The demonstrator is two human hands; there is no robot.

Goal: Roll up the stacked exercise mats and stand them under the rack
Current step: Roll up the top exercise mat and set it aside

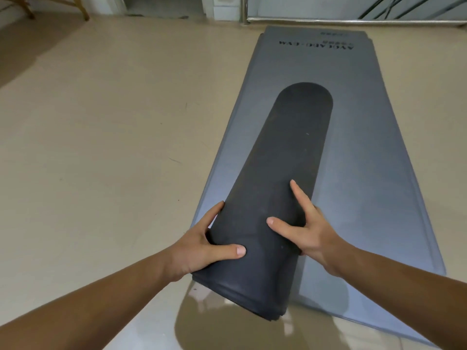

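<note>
A pale beige floor (101, 122) fills most of the view, glossy near the bottom, where it shows a dark reflection under the roll.

On it, right of centre, lies a stack of flat grey mats (366, 173), running lengthwise away from the person. Layered edges show at its near right side and at its far corners. Dark printed lettering (316, 44) sits near its far end, upside down from here.

Above the stack is 1 rolled mat (285, 160), dark charcoal, a tight cylinder pointing away along the stack. Its near end hangs over the floor just before the stack's near edge; whether its far end rests on the flat mats cannot be told.

Both hands hold the roll near its near end. The left hand (202, 246) has a closed grip round the roll's left side, thumb lying across the top. The right hand (305, 236) clasps the right side, thumb and forefinger spread on top, its other fingers hidden round the curve.

Along the far wall runs a metal rail (353, 20). Wooden chair legs (80, 8) stand at the top left.
</note>
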